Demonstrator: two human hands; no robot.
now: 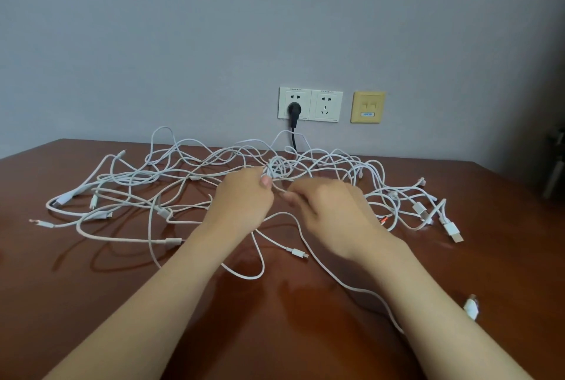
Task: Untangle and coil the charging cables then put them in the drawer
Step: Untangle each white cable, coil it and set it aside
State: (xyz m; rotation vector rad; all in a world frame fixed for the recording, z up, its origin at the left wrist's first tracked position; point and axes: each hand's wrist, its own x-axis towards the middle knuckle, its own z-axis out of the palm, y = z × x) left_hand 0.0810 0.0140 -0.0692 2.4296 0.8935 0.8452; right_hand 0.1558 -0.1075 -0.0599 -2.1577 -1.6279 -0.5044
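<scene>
Several white and beige charging cables [159, 184] lie tangled across the far half of a brown wooden table [91, 303]. A tight knot of cable [276, 167] sits at the centre of the heap. My left hand [244, 196] pinches strands at the knot's near left side. My right hand [330, 205] is just right of it, fingers curled round a strand below the knot. Loose plug ends lie around, one USB plug [452, 231] at the right and one small connector [298, 252] between my forearms. No drawer is in view.
Two white wall sockets [325, 105] sit behind the table, a black plug [294, 110] in the left one with its black cord dropping behind the heap. A yellow data socket [367, 107] is to the right. A white plug [471, 308] lies by my right forearm.
</scene>
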